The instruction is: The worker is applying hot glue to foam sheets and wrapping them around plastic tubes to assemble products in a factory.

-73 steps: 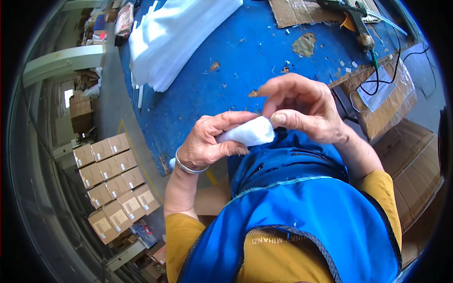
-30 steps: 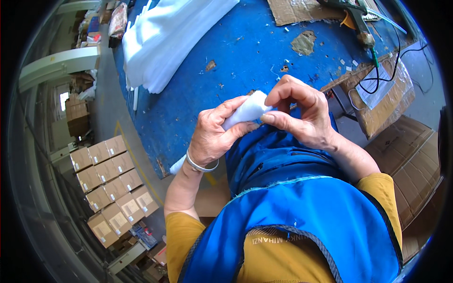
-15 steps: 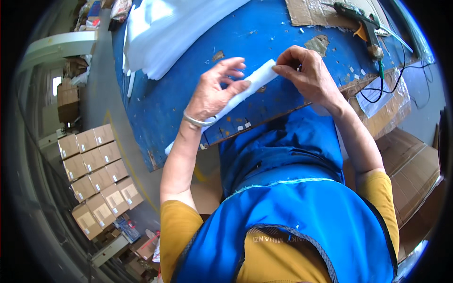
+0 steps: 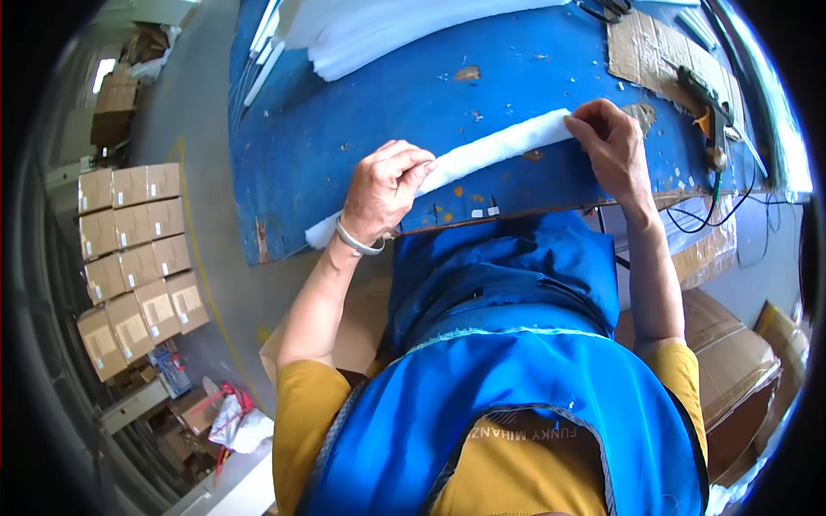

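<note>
Both hands are now stretched further apart than half a second ago, with the white foam strip pulled out long and flat across the blue table instead of bunched near the chest. Left hand is pinching the strip at its near-left part, fingers curled over it, thumb side down; a short tail of the strip is hanging off the near table edge behind the wrist, which is wearing a silver bangle. Right hand is gripping the far-right end of the strip, fingertips closed on it. Strip is looking soft, matte white, narrow, slightly wavy, lying diagonally from near-left to far-right, touching the tabletop. Table paint is chipping in spots. Far left on the table, a stack of white foam sheets is lying. Far right, a cardboard piece is lying on the table with a glue gun resting on it. Left on the floor, stacked cardboard boxes are sitting closed, contents hidden. Right of the person, larger brown cartons are standing, contents not visible.
</note>
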